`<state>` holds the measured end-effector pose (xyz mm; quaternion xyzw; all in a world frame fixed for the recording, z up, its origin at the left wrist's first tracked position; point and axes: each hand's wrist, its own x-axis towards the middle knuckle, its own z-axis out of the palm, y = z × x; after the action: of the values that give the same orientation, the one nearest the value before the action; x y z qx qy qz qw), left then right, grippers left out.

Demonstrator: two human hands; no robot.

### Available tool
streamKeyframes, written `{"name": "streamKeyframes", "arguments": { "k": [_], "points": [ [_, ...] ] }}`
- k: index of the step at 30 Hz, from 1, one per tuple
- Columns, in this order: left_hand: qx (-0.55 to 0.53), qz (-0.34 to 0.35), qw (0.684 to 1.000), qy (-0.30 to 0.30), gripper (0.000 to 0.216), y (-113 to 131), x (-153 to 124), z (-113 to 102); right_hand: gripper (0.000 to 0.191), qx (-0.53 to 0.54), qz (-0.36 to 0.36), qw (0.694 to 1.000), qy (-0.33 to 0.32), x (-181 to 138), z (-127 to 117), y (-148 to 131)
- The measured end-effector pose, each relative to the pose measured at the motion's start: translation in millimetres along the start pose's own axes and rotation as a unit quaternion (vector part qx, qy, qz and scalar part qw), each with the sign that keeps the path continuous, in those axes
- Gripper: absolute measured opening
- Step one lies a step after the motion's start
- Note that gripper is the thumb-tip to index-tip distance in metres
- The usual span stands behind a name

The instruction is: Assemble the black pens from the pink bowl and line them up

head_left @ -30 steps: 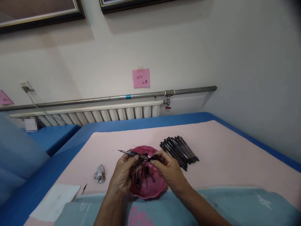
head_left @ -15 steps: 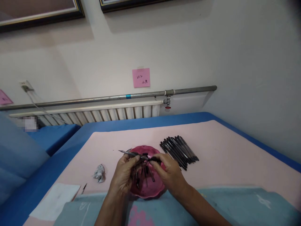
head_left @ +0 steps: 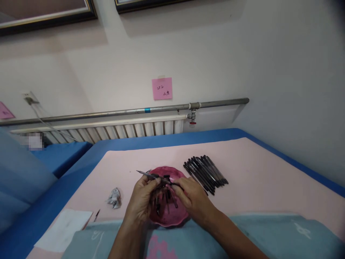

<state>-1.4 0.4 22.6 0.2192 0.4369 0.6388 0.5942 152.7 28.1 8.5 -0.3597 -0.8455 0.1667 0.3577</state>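
Observation:
Over a pink scalloped bowl (head_left: 175, 216), my left hand (head_left: 142, 196) is closed around a slim pen (head_left: 152, 176), its thin tip pointing up and left. My right hand (head_left: 192, 194) pinches the pen's other end, fingers closed; whatever small part lies under those fingers is hidden. Dark pen parts (head_left: 168, 196) lie inside the bowl below both hands. Just beyond my right hand a row of black pens (head_left: 205, 172) lies side by side on the pink cover (head_left: 256, 180).
Left of the bowl lies a crumpled tissue (head_left: 114, 198). A white sheet of paper (head_left: 63, 230) and a small thin dark piece (head_left: 97, 215) are near the front left. A teal cloth (head_left: 264, 233) covers the near edge. Behind stand a radiator (head_left: 134, 130) and a pipe (head_left: 167, 108).
My right hand's fingers have shifted slightly and curled more at the pen's end. My left hand and the pen stay nearly in place.

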Motion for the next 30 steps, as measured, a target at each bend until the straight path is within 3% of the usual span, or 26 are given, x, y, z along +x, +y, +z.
{"name": "streamKeyframes", "arguments": {
  "k": [16, 20, 25, 30],
  "points": [
    [0.023, 0.005, 1.0, 0.008, 0.028, 2.4, -2.2, 2.2, 0.011, -0.029, -0.021, 0.999, -0.006, -0.2, 1.7, 1.5],
    [0.034, 0.019, 0.999, -0.021, 0.027, 4.3, -2.6, 0.5, 0.019, 0.08, 0.028, 0.996, -0.026, 0.6, 4.2, 0.3],
    [0.054, 0.025, 0.997, -0.058, 0.027, 7.5, -1.4, -3.7, 0.022, 0.269, 0.125, 0.953, -0.066, 2.4, 3.2, -4.3],
    [0.078, 0.033, 0.995, -0.049, 0.023, 6.8, -1.4, -4.4, 0.012, 0.194, 0.097, 0.976, -0.018, 2.9, 3.0, -5.6]
  ]
}}
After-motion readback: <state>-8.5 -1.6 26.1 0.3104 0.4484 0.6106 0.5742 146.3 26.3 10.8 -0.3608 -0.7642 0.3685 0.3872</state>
